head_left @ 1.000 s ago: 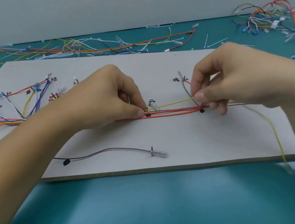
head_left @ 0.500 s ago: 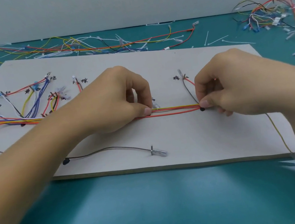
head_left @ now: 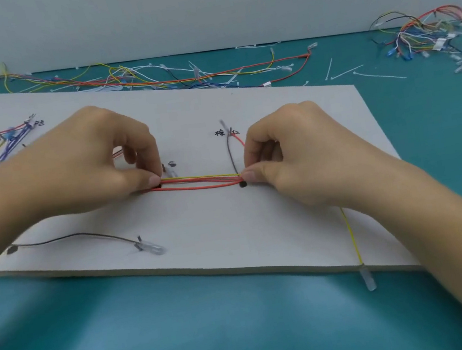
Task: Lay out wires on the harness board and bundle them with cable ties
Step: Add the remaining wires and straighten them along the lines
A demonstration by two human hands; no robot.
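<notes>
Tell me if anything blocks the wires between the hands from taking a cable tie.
Nothing visible does. The left hand and right hand pinch the wires, and the stretch between them lies bare on the board. A dark wire joins it by the right hand; a clear connector sits behind, near the left hand.

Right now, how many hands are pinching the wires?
2. The left hand pinches the wire bundle at its left end; the right hand pinches its right end. None look hidden.
</notes>
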